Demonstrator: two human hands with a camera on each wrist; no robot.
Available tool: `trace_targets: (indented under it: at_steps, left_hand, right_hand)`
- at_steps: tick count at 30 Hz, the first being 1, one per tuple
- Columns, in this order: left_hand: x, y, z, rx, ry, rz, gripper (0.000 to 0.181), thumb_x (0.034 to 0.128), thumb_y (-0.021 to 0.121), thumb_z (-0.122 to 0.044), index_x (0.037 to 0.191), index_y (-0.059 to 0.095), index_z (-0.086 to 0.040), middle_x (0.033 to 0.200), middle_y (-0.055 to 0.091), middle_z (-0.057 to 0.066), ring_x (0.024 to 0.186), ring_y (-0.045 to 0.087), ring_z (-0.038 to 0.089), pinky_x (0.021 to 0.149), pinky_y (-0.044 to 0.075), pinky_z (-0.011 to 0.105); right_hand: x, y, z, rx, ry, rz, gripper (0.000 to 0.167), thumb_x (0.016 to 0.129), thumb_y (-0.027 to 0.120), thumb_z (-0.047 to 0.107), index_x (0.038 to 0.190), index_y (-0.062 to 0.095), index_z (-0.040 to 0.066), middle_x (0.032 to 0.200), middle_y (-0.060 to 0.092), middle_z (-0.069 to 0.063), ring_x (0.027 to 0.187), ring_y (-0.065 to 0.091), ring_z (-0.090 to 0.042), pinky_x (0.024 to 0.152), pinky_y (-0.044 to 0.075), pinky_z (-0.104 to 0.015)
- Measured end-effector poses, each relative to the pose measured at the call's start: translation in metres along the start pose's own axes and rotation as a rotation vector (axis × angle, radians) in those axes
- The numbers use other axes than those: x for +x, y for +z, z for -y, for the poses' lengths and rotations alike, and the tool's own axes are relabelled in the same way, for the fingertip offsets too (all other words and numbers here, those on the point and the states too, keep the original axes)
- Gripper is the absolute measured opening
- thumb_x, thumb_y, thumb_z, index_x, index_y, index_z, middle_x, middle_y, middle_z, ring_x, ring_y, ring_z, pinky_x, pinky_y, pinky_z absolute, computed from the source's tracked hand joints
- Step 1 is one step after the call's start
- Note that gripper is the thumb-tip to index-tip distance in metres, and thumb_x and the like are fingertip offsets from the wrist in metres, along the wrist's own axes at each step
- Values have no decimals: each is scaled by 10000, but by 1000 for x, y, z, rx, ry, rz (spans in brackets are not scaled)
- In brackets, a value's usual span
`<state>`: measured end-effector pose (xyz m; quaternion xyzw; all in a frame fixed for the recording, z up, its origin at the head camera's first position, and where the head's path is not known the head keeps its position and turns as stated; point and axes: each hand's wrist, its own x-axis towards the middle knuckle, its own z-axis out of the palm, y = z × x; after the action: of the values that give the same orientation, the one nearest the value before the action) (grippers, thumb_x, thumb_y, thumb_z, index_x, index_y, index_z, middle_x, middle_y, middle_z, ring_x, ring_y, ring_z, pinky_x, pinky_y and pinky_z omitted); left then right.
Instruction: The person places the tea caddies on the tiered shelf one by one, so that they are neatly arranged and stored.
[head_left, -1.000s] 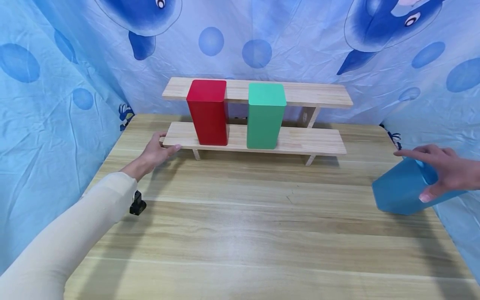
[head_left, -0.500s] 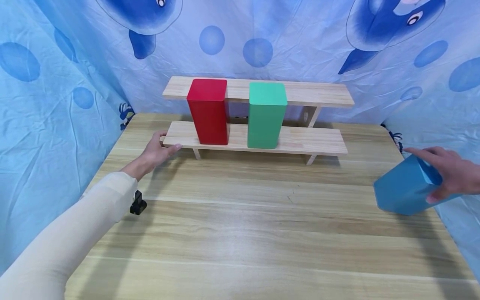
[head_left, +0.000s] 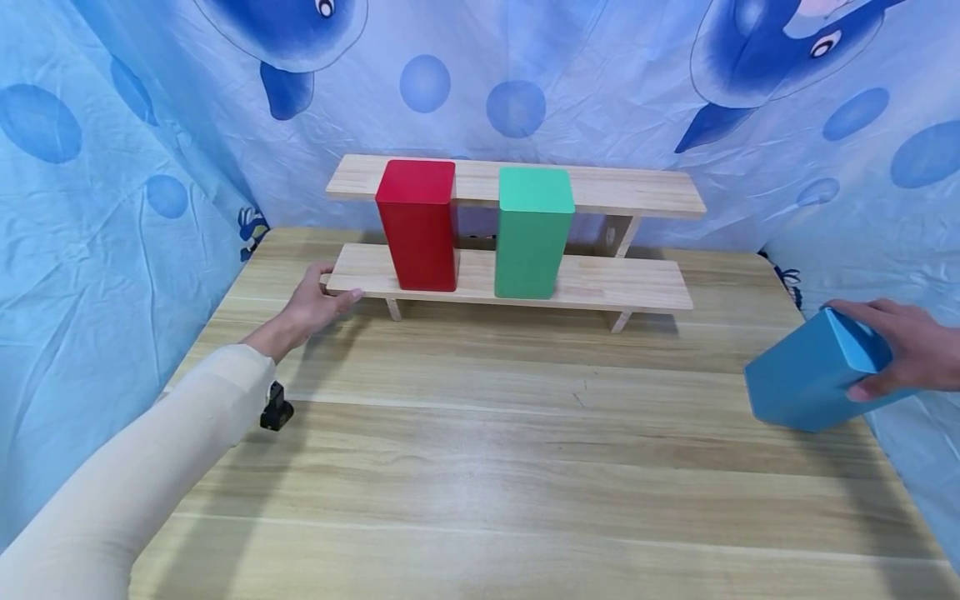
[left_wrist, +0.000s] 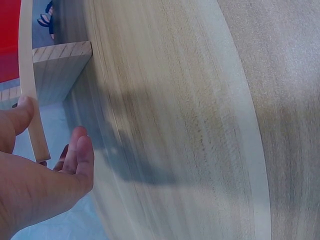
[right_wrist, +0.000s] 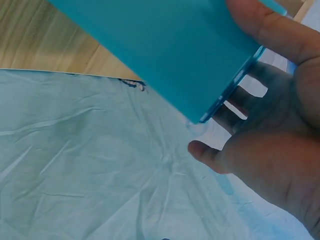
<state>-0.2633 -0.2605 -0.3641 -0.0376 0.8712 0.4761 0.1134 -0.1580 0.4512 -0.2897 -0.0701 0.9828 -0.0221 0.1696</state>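
A two-tier wooden shelf (head_left: 615, 282) stands at the back of the table in the head view. At the lower board's left end is my left hand (head_left: 309, 304); in the left wrist view its thumb touches the board's edge, with the fingers curled beneath. A red box (head_left: 418, 237) and a green box (head_left: 531, 246) stand upright on the lower board, side by side with a gap. Far to the right, my right hand (head_left: 915, 346) grips a tilted blue box (head_left: 798, 375) by its near end. The right wrist view shows the thumb on one face and fingers behind the end.
The wood-grain table (head_left: 480, 475) spreads in front of the shelf. Blue whale-print cloth (head_left: 585, 100) hangs behind it and along both sides. A small black device (head_left: 276, 407) sits beside the left sleeve (head_left: 172, 450).
My right hand, spread over the blue box a second ago, has moved slightly right and closed around its end. The blue box has turned slightly. The left hand stays at the shelf.
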Motion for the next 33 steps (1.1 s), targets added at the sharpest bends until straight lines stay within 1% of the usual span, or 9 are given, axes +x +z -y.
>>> trace_targets:
  at_steps: [4,9,12,14,18,21,24,27,33]
  left_hand:
    - [1,0,0,3,-1,-2,773,968,582,-294,1509,89,-43,1185,459,231,1090,529,374,885,466,447]
    - [2,0,0,4,-1,4,790,959,596,-300,1507,90,-40,1181,466,221,1037,550,305,784,502,300]
    - [2,-1,0,-3,2,6,788,957,602,-291,1504,94,-37,1173,469,220,1012,555,279,745,504,258]
    - [2,-1,0,2,2,5,785,958,601,-289,1503,96,-35,1169,470,222,1016,554,289,757,507,278]
    - [1,-1,0,11,3,2,776,964,592,-287,1502,97,-30,1191,466,247,1072,539,352,830,501,381]
    - [1,-1,0,1,0,5,772,968,587,-277,1504,91,-29,1207,456,258,1109,526,382,880,483,433]
    - [1,0,0,-7,-5,6,775,967,588,-276,1506,87,-32,1202,454,248,1122,522,384,901,476,440]
    - [1,-1,0,-1,-2,4,781,965,591,-287,1506,90,-31,1195,459,241,1107,528,376,884,484,429]
    - [1,0,0,-4,-7,2,781,962,590,-302,1507,96,-42,1178,461,223,1080,536,353,861,496,397]
  right_hand:
    - [-1,3,-3,12,-16,-42,1200,595,901,264,1410,119,-141,1168,222,-433,1012,235,-595,758,366,-725]
    - [-2,4,-2,22,-17,-63,1193,557,918,271,1397,171,-130,1155,231,-423,1018,217,-594,761,355,-719]
    - [-3,3,-1,25,-18,-64,1190,550,921,273,1393,184,-128,1149,234,-422,1020,213,-592,763,349,-715]
    - [-4,3,0,23,-19,-67,1191,550,921,271,1394,181,-128,1148,236,-422,1020,216,-591,763,349,-713]
    - [-4,2,2,21,-25,-75,1188,559,920,253,1398,170,-129,1149,243,-421,1016,225,-588,762,346,-708]
    - [-4,3,3,21,-32,-81,1184,563,920,242,1401,171,-130,1152,251,-423,1015,230,-587,763,347,-706]
    - [-3,4,2,23,-42,-90,1193,556,925,233,1408,174,-131,1162,262,-426,1014,242,-585,759,353,-702]
    - [-1,5,2,30,-48,-99,1204,548,931,240,1415,181,-128,1173,271,-426,1013,258,-583,750,364,-702]
    - [2,1,2,33,-47,-76,1232,554,933,269,1431,163,-125,1193,262,-435,1015,275,-591,740,381,-700]
